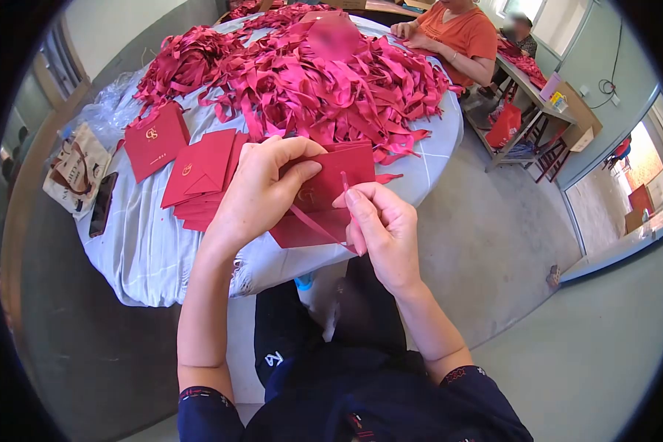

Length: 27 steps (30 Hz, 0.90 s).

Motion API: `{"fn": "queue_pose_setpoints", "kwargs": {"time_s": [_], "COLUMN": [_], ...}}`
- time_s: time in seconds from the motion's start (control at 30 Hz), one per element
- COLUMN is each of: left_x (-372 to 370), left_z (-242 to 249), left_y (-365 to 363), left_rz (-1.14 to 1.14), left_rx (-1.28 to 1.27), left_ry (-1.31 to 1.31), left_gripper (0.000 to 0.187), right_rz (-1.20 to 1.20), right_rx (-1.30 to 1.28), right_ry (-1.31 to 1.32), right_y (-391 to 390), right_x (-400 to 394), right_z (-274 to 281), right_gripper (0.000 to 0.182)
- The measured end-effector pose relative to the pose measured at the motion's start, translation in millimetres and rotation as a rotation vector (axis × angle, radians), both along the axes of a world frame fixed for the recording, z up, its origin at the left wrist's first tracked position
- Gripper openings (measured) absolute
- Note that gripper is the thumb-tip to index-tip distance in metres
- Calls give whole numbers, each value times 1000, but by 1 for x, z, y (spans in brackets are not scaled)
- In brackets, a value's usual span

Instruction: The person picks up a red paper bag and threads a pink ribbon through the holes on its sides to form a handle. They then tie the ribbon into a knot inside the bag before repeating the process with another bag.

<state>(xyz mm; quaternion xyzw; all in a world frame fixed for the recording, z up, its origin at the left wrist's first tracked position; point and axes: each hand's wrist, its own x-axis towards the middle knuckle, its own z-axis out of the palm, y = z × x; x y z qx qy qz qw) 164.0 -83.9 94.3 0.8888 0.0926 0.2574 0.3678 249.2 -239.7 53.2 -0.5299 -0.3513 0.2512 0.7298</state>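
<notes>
My left hand (259, 188) grips the upper left edge of a dark red paper gift bag (355, 160) with a gold logo, thumb on the front and fingers behind. The bag is held above the table's near edge. My right hand (384, 234) pinches the end of a red ribbon (318, 225) between thumb and forefinger, close to the bag's right side. From there the ribbon loops down across the front of the bag. Part of the bag is covered by my hands.
A stack of red bags (199, 171) and another bag (155, 144) lie to the left on the white tablecloth (144, 254). Beyond is a big heap of ribbons (309, 81). A phone (103, 205) and canvas pouch (77, 173) lie far left. A person in orange (460, 33) sits across.
</notes>
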Motion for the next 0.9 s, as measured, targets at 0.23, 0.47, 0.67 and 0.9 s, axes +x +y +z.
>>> {"fn": "queue_pose_setpoints", "kwargs": {"time_s": [0.23,0.47,0.67,0.9], "left_x": [-2,-4,-1,-5], "left_z": [3,-2,-8,-1], "left_y": [-1,-2,-4,-12], "left_rz": [-4,39,52,95], "left_rx": [-103,-5,-19,134], "left_ry": [22,-24,-135,-95], "left_gripper": [14,15,15,20], "right_rz": [-49,-89,-125,-162], "right_rx": [-42,-29,-19,-2], "right_ry": [-15,-76,-77,-77], "right_y": [9,16,17,19], "right_x": [-3,-1,-1,-1], "right_z": [2,-3,-7,-10], "right_gripper": [19,17,16,13]}}
